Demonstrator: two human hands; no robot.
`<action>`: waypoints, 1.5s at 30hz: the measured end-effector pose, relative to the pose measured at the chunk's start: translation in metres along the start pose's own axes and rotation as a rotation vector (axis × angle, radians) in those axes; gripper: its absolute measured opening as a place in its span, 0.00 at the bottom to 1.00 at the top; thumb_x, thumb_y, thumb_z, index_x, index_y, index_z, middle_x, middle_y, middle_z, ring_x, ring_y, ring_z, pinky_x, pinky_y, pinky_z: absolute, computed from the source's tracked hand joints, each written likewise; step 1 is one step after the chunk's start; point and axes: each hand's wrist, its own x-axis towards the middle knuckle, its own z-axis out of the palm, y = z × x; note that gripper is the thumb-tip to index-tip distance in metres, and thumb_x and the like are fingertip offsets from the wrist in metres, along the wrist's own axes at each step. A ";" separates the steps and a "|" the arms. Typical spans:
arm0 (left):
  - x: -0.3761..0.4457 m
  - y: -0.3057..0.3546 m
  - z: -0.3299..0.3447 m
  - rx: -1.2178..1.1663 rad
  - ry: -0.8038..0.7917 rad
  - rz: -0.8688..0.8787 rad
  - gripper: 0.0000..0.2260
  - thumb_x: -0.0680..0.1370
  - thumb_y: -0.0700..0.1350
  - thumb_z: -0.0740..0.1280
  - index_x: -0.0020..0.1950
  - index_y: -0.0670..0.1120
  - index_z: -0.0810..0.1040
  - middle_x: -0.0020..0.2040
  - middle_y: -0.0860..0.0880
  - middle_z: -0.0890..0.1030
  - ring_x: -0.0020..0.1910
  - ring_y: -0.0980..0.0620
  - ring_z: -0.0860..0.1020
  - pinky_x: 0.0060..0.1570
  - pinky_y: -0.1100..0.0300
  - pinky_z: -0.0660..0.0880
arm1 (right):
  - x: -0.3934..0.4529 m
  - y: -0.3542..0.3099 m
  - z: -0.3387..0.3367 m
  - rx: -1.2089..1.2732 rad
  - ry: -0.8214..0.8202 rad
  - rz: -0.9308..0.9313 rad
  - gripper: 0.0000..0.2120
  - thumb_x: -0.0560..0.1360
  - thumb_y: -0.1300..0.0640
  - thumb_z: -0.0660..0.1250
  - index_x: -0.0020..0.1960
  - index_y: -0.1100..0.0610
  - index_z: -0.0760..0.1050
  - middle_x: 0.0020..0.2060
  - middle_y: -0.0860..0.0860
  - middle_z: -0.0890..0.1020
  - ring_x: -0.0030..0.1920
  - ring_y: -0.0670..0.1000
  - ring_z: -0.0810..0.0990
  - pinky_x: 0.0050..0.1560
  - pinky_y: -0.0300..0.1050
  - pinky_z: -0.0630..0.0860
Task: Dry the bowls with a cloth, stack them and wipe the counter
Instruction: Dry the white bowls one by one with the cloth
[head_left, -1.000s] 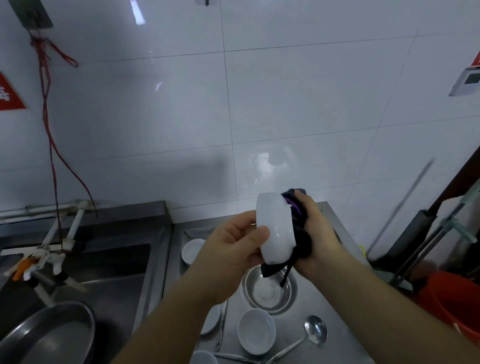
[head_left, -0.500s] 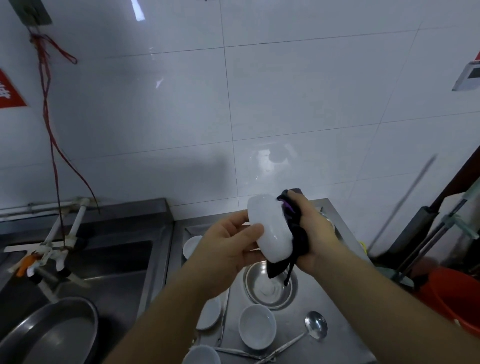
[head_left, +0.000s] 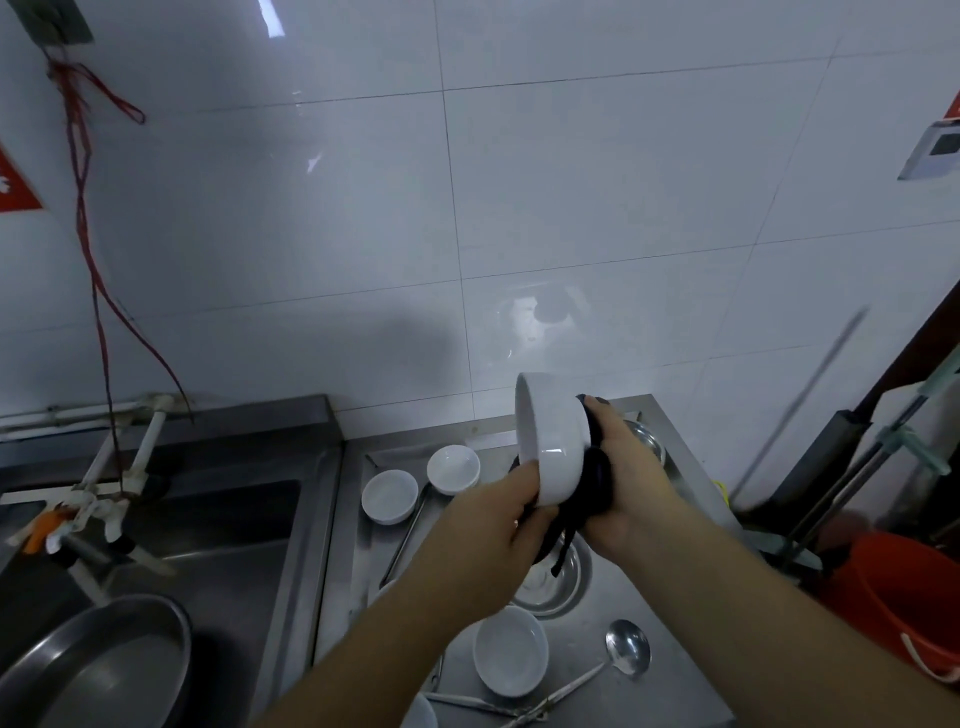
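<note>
A white bowl is held on its side above the steel counter, its opening turned to the right. My left hand grips its lower rim. My right hand holds a dark cloth pressed against the bowl's right side; a strip of cloth hangs down below. Three small white bowls rest on the counter: one at the near middle and two toward the back left. A steel bowl sits under my hands.
A sink with a big steel basin lies to the left. A ladle and tongs lie near the front edge. An orange bucket and mop handles stand at the right. The tiled wall is close behind.
The bowl has tilted and turned in my hands, and the hands have dropped a little lower in view. The camera now shows more of the counter.
</note>
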 end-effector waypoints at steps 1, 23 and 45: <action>0.002 0.000 -0.001 0.080 0.003 0.007 0.06 0.84 0.52 0.63 0.60 0.59 0.75 0.46 0.56 0.84 0.44 0.57 0.81 0.43 0.67 0.77 | 0.001 0.000 -0.001 -0.013 0.009 -0.038 0.11 0.79 0.48 0.73 0.51 0.56 0.84 0.43 0.56 0.85 0.43 0.57 0.86 0.45 0.53 0.85; 0.019 -0.015 0.016 0.675 -0.261 0.155 0.13 0.81 0.41 0.67 0.57 0.53 0.64 0.50 0.50 0.83 0.44 0.44 0.83 0.41 0.51 0.81 | 0.015 0.000 -0.059 -0.497 0.084 -0.326 0.32 0.58 0.49 0.86 0.59 0.54 0.81 0.48 0.58 0.89 0.46 0.60 0.90 0.41 0.55 0.86; 0.088 -0.043 0.166 -0.959 0.030 -0.947 0.13 0.82 0.37 0.70 0.66 0.45 0.80 0.57 0.37 0.86 0.52 0.37 0.87 0.46 0.51 0.85 | 0.075 -0.072 -0.219 -0.500 0.352 -0.116 0.07 0.76 0.72 0.72 0.51 0.64 0.79 0.34 0.64 0.84 0.27 0.65 0.82 0.26 0.62 0.81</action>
